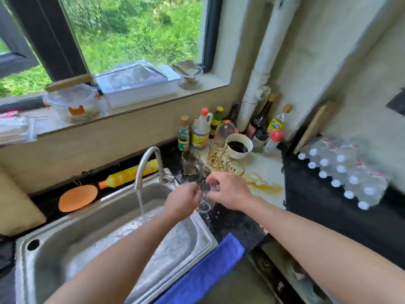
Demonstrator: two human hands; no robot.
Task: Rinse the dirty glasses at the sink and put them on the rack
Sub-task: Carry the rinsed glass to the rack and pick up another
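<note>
Steel sink [24, 255], cup [236, 155] of dark liquid, right hand [230, 191] gripping glass [205, 204]

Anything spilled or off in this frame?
Yes. An amber puddle is spread on the white countertop just right of the dirty glasses. The tap runs into the sink while the left hand and right hand hold a clear glass over its right rim, outside the stream.

We grip a clear glass [205, 201] with our left hand [182, 201] and right hand [230, 191] above the right rim of the sink [208, 234], beside water running from the faucet [145, 162]. Behind our hands, stained glasses [219, 157] stand on the tabletop [269, 170] near an amber spill [264, 185]. A blue cloth [208, 270] drapes the sink's front edge.
</note>
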